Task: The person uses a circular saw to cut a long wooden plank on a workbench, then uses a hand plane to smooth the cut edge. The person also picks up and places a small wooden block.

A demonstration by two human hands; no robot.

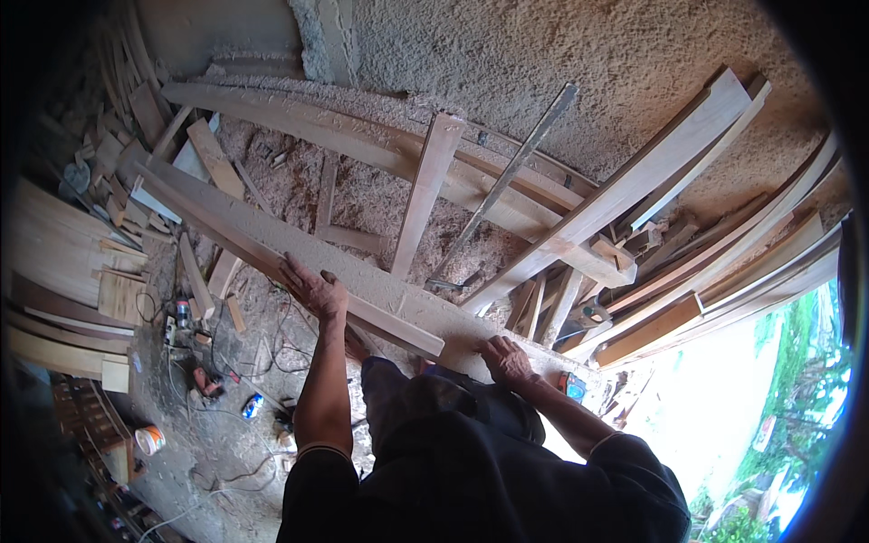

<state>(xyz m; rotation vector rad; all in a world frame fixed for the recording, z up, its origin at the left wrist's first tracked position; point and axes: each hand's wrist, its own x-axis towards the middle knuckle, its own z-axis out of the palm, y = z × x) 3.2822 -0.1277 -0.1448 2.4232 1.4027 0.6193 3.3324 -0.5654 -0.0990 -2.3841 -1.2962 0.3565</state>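
Note:
A long, narrow wooden board [389, 327] lies slanting along a wide, sawdust-covered plank bench [362, 269]. My left hand [317, 291] straddles that board, with its fingers along the near side and its thumb on the far side. Past the board's right end, my right hand [509, 362] rests on the bench, fingers a little bent and apart, with nothing seen in it. To the right of this hand a small blue and dark tool [572, 386], perhaps a tape measure, lies on the bench.
Wooden boards [427, 195] [634, 181] and a long metal bar [507, 176] lean across a far beam [362, 136]. Lumber is stacked on both sides. On the floor at left lie cords, a blue can [253, 405], a red tool [206, 382] and a white-orange tub [149, 440].

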